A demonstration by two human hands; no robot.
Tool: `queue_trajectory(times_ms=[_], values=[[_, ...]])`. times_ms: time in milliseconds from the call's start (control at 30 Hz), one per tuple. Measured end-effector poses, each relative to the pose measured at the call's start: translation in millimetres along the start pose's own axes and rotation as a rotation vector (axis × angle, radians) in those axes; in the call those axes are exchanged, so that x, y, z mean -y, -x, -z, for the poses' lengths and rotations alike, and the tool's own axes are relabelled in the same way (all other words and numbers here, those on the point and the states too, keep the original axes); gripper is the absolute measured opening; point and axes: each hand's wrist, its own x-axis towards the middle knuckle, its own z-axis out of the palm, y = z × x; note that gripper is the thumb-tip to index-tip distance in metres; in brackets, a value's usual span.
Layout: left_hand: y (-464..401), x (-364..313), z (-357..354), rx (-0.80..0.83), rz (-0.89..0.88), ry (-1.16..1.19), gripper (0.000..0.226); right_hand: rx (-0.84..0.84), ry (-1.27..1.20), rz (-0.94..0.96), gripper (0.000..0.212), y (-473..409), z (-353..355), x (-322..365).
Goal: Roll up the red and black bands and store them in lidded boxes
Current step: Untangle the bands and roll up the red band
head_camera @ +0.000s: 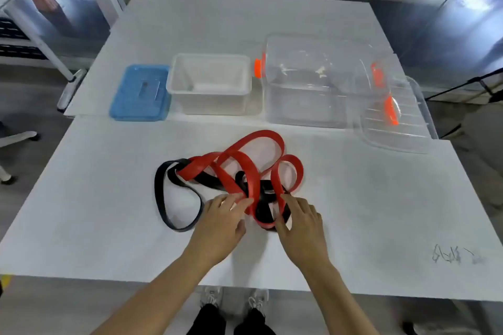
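A red band (246,164) and a black band (160,193) lie tangled together in loose loops on the white table (95,226). My left hand (220,223) pinches a strand of the red band at the near side of the tangle. My right hand (302,221) holds the near loop of the red band with fingers and thumb. Behind the bands stand a small white open box (209,84), its blue lid (140,92) lying to its left, and a large clear box (313,81) with orange clips, whose clear lid (394,114) leans at its right.
The table's near edge runs just below my forearms; my shoes show under it. Grey scribbles (454,254) mark the table at the right. A second white tabletop (217,22) continues behind the boxes. A white metal frame (40,35) stands at the far left.
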Motion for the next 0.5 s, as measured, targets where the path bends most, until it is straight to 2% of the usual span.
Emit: queue_trajectory(times_ms=[100, 167, 233, 333, 400, 500], values=[[-13, -9, -21, 0.043, -0.118, -0.075, 0.073, 0.055, -0.024, -0.050, 0.046, -2, -2, -9], [-23, -16, -27, 0.096, -0.155, -0.151, 0.076, 0.104, -0.025, -0.072, 0.047, -2, -1, -13], [-30, -16, -36, 0.146, -0.156, -0.204, 0.068, 0.124, -0.026, -0.082, 0.045, -2, -1, -16], [-35, -11, -45, 0.203, -0.123, -0.263, 0.040, 0.156, -0.028, -0.104, 0.044, -3, 1, -22], [-36, -6, -51, 0.167, -0.113, -0.248, 0.026, 0.172, -0.034, -0.116, 0.042, -2, 0, -25], [-37, -1, -54, 0.124, -0.139, -0.210, 0.018, 0.203, -0.030, -0.146, 0.041, -4, -3, -32]])
